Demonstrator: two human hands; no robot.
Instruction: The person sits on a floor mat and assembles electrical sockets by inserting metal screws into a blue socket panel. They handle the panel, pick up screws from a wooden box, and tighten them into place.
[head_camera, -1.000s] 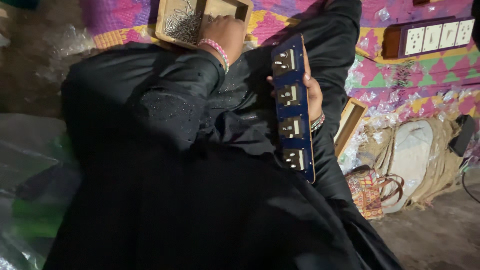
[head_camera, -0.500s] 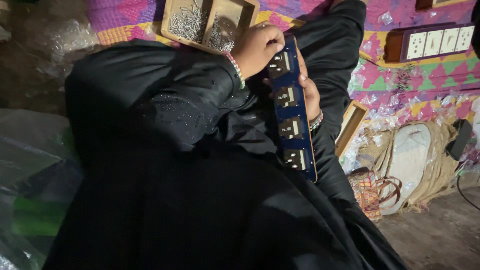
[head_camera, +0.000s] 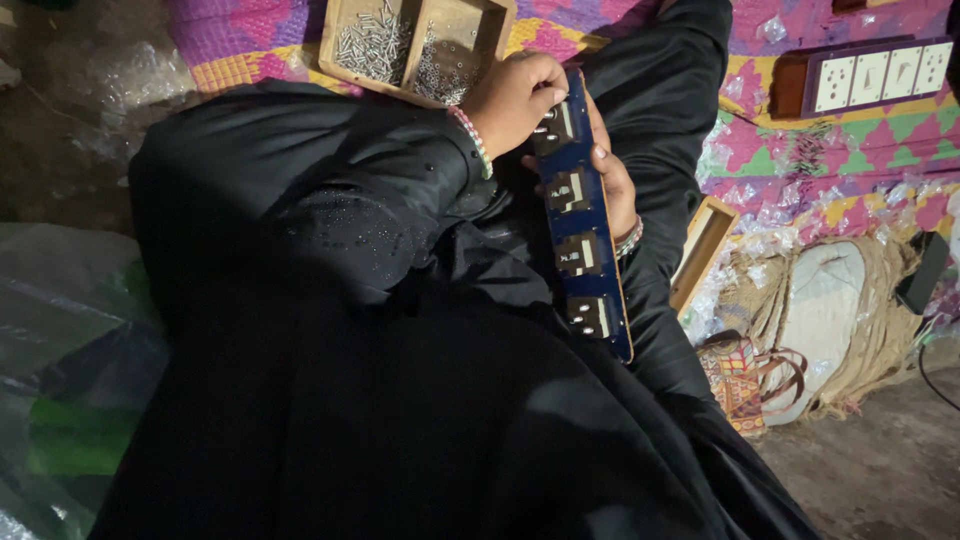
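My L hand (head_camera: 515, 100) pinched at the top socket of the blue board (head_camera: 583, 215); R hand (head_camera: 612, 180) cupped it underneath. Board looked stiff, light, best held by its long edges.

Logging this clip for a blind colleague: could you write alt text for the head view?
A left hand presses on the top of a long blue socket panel that the right hand holds from behind, over a black-robed lap. A wooden tray of screws sits on the patterned mat beyond.

A home floor workshop is suggested: a patterned mat (head_camera: 800, 170) is spread on bare ground, a wooden tray of screws (head_camera: 415, 45) and a finished socket board (head_camera: 865, 80) are laid out.
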